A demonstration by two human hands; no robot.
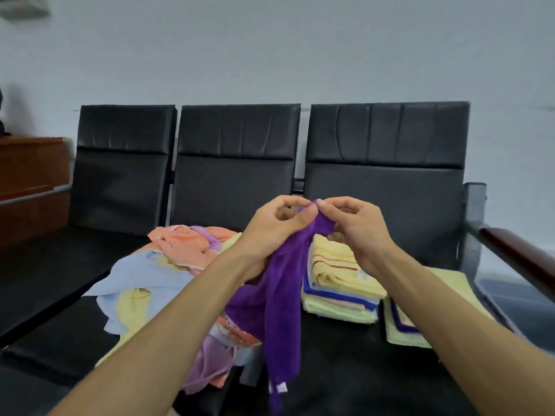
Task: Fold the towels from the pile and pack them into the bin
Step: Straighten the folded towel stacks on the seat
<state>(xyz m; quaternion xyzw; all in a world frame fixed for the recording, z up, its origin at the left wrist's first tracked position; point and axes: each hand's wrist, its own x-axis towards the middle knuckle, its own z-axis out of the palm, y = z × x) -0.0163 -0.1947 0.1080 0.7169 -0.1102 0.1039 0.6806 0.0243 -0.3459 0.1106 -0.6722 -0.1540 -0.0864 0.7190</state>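
A purple towel (280, 298) hangs in front of me, bunched and long, with a small white tag at its lower end. My left hand (276, 226) and my right hand (354, 229) both pinch its top edge close together, fingertips almost touching. Under it lies a loose pile of towels (156, 265) in orange, light blue, yellow and lilac on the black seat. To the right stands a neat stack of folded towels (339, 283), a striped yellow one on top. Further right, more folded towels (402, 325) lie flat. A grey bin (516, 298) shows at the far right edge.
I face a black three-seat bench (237, 163) against a pale wall. A dark wooden armrest (516, 253) on a metal frame runs along the right. A brown wooden cabinet (30, 175) stands at the left.
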